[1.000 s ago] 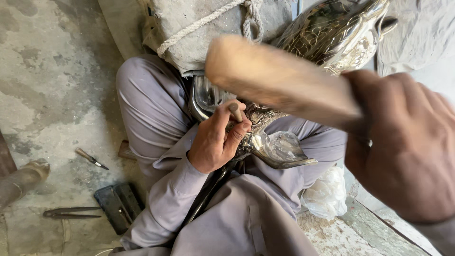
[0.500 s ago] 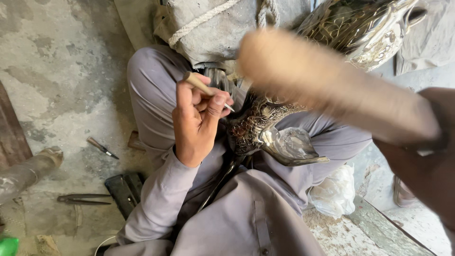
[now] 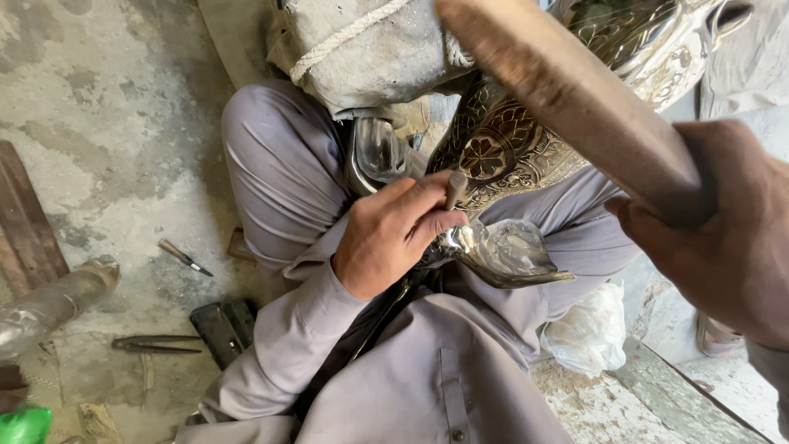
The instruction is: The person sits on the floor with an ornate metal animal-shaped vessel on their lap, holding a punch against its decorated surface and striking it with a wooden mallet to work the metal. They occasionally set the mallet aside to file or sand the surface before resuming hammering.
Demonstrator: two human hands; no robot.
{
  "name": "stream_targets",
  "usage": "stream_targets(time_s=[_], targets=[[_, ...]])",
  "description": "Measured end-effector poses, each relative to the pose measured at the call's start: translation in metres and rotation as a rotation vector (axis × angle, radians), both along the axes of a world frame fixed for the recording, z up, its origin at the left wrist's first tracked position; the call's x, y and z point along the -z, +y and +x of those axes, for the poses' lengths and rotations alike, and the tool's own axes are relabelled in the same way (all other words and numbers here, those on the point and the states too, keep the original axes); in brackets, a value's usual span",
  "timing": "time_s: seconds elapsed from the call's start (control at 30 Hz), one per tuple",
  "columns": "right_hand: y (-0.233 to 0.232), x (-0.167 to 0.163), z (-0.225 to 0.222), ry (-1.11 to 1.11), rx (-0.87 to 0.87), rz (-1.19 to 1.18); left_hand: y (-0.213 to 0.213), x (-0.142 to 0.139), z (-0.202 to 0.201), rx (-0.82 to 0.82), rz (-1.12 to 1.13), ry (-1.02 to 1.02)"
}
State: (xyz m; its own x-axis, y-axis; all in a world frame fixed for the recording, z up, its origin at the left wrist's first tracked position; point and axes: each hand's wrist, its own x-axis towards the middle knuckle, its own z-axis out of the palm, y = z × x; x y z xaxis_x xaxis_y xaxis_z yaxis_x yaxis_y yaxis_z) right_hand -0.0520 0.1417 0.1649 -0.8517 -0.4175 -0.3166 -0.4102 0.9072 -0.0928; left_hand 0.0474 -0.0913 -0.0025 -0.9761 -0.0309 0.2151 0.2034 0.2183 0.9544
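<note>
Fingers [image 3: 427, 197] pinch one punch [image 3: 454, 187]; one mallet [image 3: 575, 99] raised.

Metal workshop: engraved vessel [image 3: 526, 148], floor tools [image 3: 156, 344], concrete floor [image 3: 107, 123].

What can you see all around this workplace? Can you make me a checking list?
Surface: rough grey concrete floor; the person sits cross-legged on it.
Job's things: engraved shiny metal vessel with flower pattern lies across the lap; thin metal punch; thick wooden mallet handle.
Clutter: small chisel, dark pliers-like tool, black flat block, white plastic bag, rope-tied grey sack.
Grippers: left hand pinches the punch against the vessel; right hand grips the mallet handle, raised.
Cables: nothing seen.
Surroundings: metal pipe at left, green scrap.
</note>
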Motion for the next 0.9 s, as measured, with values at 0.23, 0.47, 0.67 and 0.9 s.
stream_targets(time_s=[0.23, 0.47, 0.67, 0.9], targets=[[-0.015, 0.001, -0.003, -0.04, -0.106, 0.028, 0.003, 0.002, -0.001, 0.038, -0.062, -0.012], [-0.01, 0.005, -0.002, -0.135, -0.108, 0.385, -0.004, -0.004, -0.006, 0.109, -0.043, -0.013], [-0.005, 0.007, 0.004, -0.116, -0.098, 0.332, -0.006, -0.007, -0.012, 0.148, -0.068, -0.005], [-0.008, 0.002, 0.005, -0.118, -0.116, 0.512, -0.008, -0.009, -0.018, 0.166, -0.057, 0.015]])
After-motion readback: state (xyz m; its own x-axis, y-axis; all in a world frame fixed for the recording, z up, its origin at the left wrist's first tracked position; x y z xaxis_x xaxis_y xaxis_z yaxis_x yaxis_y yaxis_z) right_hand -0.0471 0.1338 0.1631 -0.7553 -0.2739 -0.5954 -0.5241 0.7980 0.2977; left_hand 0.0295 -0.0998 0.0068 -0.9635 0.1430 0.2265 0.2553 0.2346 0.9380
